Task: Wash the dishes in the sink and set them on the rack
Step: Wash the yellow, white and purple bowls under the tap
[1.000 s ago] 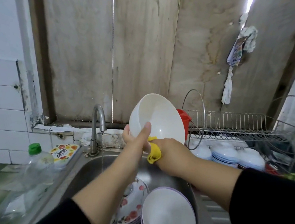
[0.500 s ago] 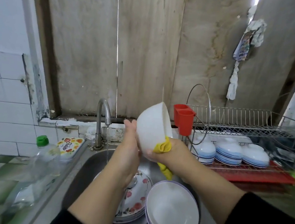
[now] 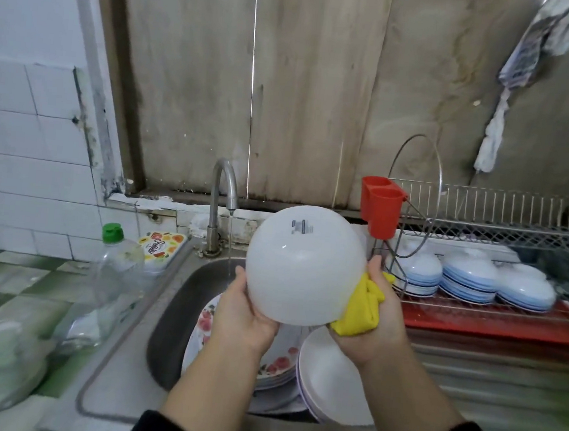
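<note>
A: Rough plywood boarding (image 3: 304, 90) closes off the back of the room, with white tiles (image 3: 23, 158) to the left and a rag (image 3: 506, 107) hanging on the upper right. The surface (image 3: 11, 294) left of the sink (image 3: 178, 309) is green-and-white check.

B: What stands on that surface?

A: A clear bottle with a green cap (image 3: 117, 262), and behind it a small printed box (image 3: 161, 247). The tap (image 3: 222, 206) runs a thin stream into the sink.

B: And the dishes?

A: Flowered plates (image 3: 203, 318) and a stack of white bowls (image 3: 330, 384) lie in the sink. On the right, the wire rack (image 3: 498, 230) carries a red cutlery cup (image 3: 382, 206), with blue-rimmed bowls (image 3: 467, 276) upturned on its lower tier above a red tray (image 3: 494, 319).

B: The bowl in work?

A: The white bowl (image 3: 303, 265) is held above the sink, its underside towards the camera, a label showing on the base. The left hand (image 3: 243, 315) grips its lower left rim, fingers curled behind it. The right hand (image 3: 373, 319) clasps a yellow cloth (image 3: 362, 308) against the bowl's right edge.

B: Changed from half a second ago?

A: Then the bowl stood edge-on, and the cloth hung below the right hand. Now it has turned base-forward and the cloth is bunched in the palm. The view has also shifted.
</note>
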`<state>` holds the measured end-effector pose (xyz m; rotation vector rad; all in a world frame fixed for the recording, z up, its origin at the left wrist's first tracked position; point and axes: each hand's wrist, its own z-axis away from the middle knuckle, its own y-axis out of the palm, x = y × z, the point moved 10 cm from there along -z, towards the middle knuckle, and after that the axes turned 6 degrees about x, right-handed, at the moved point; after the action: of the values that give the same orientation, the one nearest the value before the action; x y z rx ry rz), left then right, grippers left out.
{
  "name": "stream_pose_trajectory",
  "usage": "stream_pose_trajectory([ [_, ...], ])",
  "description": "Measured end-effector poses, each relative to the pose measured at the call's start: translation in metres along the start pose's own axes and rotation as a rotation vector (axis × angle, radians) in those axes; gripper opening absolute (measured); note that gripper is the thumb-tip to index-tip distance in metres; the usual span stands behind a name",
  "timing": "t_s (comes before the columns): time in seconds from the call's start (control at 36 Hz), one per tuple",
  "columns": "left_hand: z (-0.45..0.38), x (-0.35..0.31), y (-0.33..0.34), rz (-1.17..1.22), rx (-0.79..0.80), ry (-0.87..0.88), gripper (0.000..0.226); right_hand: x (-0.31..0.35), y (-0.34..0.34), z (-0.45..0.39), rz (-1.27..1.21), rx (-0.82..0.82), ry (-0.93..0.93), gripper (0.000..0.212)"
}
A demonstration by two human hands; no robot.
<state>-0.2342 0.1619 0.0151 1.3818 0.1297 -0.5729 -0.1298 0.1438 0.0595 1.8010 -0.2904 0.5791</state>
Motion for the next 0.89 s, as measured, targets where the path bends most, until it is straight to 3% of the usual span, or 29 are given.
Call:
stream_pose_trajectory([
  [0.06, 0.005, -0.01, 0.002, -0.028, -0.02, 0.033, 0.045, -0.005, -0.01, 0.002, 0.008, -0.013, -0.003, 0.075],
  [0.14, 0.011, -0.029, 0.003, -0.064, -0.031, 0.105, 0.047, 0.001, -0.034, 0.007, 0.068, -0.169, -0.022, 0.054],
  [0.22, 0.015, -0.051, -0.002, -0.088, -0.058, 0.228, 0.041, 0.021, -0.045, 0.011, 0.129, -0.288, -0.119, 0.053],
  [0.28, 0.019, -0.063, -0.01, -0.169, -0.15, 0.308, 0.034, 0.04, -0.04, 0.01, 0.28, -0.324, -0.189, 0.025],
  [0.31, 0.022, -0.067, -0.014, -0.211, -0.193, 0.341, 0.035, 0.046, -0.032, 0.007, 0.379, -0.321, -0.198, 0.021],
  [0.33, 0.025, -0.068, -0.016, -0.254, -0.222, 0.362, 0.036, 0.048, -0.023, 0.001, 0.491, -0.311, -0.187, 0.022],
  [0.42, 0.023, -0.056, -0.009, -0.36, -0.211, 0.33, 0.032, 0.037, 0.009, -0.013, 0.862, -0.254, -0.086, 0.062],
  [0.44, 0.022, -0.053, -0.006, -0.393, -0.205, 0.322, 0.033, 0.029, 0.019, -0.016, 0.951, -0.195, -0.054, 0.066],
  [0.61, 0.029, -0.075, -0.006, -0.488, -0.3, 0.415, 0.034, 0.012, 0.03, 0.007, 0.994, 0.032, -0.117, 0.027],
  [0.69, 0.03, -0.074, -0.002, -0.49, -0.27, 0.402, 0.029, 0.016, 0.012, 0.01, 1.178, -0.029, -0.106, 0.032],
  [0.78, 0.028, -0.062, 0.001, -0.5, -0.238, 0.36, 0.028, 0.03, 0.003, -0.013, 1.199, -0.16, -0.081, 0.034],
  [0.89, 0.032, -0.055, 0.002, -0.49, -0.255, 0.352, 0.028, 0.019, 0.042, -0.023, 1.149, 0.013, -0.114, 0.05],
])
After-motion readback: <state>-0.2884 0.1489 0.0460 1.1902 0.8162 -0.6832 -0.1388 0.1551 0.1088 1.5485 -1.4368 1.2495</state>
